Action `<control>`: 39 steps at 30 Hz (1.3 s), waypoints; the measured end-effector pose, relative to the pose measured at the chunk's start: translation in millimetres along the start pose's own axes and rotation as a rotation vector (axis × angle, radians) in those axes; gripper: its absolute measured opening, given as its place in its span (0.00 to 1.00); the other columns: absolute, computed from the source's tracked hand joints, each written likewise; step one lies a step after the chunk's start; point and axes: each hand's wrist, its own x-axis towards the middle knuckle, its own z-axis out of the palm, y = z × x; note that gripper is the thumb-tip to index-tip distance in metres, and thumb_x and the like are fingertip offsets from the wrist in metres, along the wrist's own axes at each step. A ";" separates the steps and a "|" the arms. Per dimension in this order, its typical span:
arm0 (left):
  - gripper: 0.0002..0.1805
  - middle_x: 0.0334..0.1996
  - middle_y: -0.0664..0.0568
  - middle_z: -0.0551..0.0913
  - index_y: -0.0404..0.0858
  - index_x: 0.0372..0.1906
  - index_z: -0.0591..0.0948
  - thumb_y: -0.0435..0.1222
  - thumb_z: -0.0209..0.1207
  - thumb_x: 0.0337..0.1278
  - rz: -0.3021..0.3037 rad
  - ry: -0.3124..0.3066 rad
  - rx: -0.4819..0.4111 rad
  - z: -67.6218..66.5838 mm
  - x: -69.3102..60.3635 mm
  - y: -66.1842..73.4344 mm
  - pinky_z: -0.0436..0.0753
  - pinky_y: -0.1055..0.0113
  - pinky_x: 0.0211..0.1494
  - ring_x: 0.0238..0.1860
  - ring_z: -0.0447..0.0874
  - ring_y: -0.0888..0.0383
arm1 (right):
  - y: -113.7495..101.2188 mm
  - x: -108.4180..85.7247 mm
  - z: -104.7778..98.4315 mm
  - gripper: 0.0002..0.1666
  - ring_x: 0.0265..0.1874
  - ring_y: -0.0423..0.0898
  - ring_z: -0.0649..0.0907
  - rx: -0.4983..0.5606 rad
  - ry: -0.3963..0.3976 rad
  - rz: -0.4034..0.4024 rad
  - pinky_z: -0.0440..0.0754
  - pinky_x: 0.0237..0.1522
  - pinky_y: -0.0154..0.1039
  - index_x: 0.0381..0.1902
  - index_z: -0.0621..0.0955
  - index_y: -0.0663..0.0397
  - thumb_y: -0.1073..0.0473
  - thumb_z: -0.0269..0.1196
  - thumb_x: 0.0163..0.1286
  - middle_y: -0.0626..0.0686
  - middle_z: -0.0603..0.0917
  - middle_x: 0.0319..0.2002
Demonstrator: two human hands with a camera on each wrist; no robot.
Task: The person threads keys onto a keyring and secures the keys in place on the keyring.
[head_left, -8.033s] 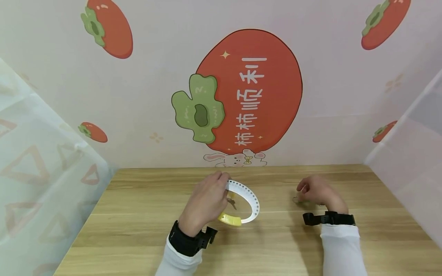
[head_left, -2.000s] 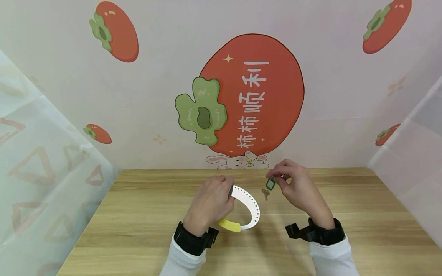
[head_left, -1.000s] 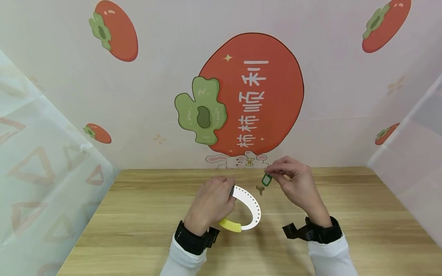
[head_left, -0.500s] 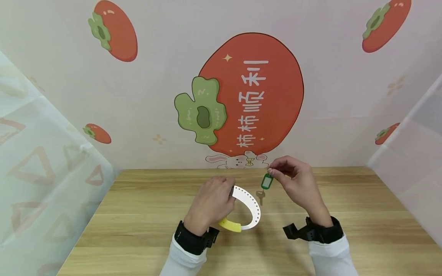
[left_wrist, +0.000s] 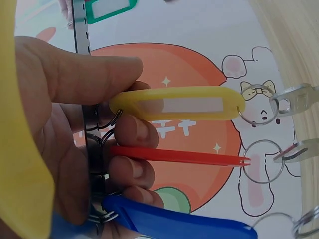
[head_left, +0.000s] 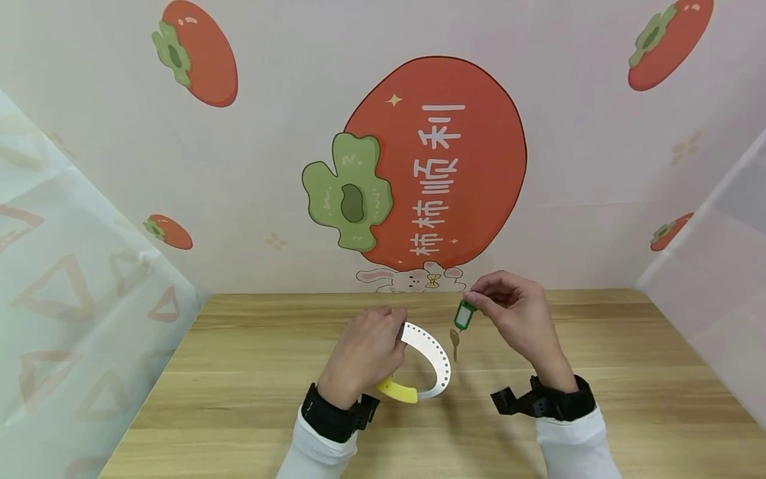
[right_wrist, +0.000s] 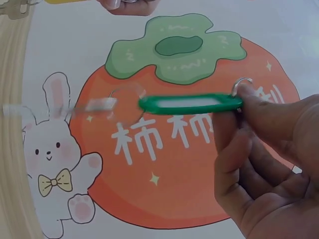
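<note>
My left hand (head_left: 365,352) grips a curved white strip with holes (head_left: 439,359) and a yellow end (head_left: 399,391). In the left wrist view, yellow (left_wrist: 179,103), red (left_wrist: 179,155) and blue (left_wrist: 184,221) key tags hang from rings at the strip, each with a metal ring and key; the fingers lie among them. My right hand (head_left: 520,319) pinches the small ring (right_wrist: 242,83) of a green key tag (head_left: 463,315) between thumb and index finger, right of the strip and apart from it. A key (head_left: 455,344) dangles below the green tag, blurred in the right wrist view.
Both hands are above a wooden table (head_left: 251,412). Behind it stands a pale backdrop (head_left: 568,133) printed with a large red persimmon, white characters and rabbits. Pale patterned sheets (head_left: 72,319) slope at both sides. A black wrist strap (head_left: 538,399) sticks out beside the right wrist.
Over eight seconds my right hand has moved left from the table's right part, now holding up the green tag. Lately the tag has shifted only slightly and its key has turned. My left hand keeps its grip.
</note>
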 end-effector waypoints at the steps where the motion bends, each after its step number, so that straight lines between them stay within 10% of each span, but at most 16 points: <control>1: 0.06 0.20 0.56 0.69 0.39 0.29 0.78 0.27 0.62 0.57 0.000 0.001 -0.001 -0.2 0.0 0.1 0.68 0.68 0.25 0.23 0.68 0.59 | 0.2 0.1 -0.4 0.04 0.26 0.42 0.85 -0.002 -0.001 -0.001 0.83 0.31 0.31 0.35 0.86 0.60 0.71 0.71 0.63 0.52 0.87 0.30; 39: 0.12 0.17 0.58 0.69 0.42 0.24 0.76 0.28 0.67 0.54 -0.010 0.073 -0.021 0.8 2.0 -1.2 0.63 0.70 0.19 0.19 0.65 0.61 | -3.1 -1.0 3.7 0.11 0.31 0.44 0.85 -0.021 -0.079 -0.013 0.83 0.36 0.31 0.37 0.85 0.59 0.78 0.68 0.61 0.53 0.87 0.34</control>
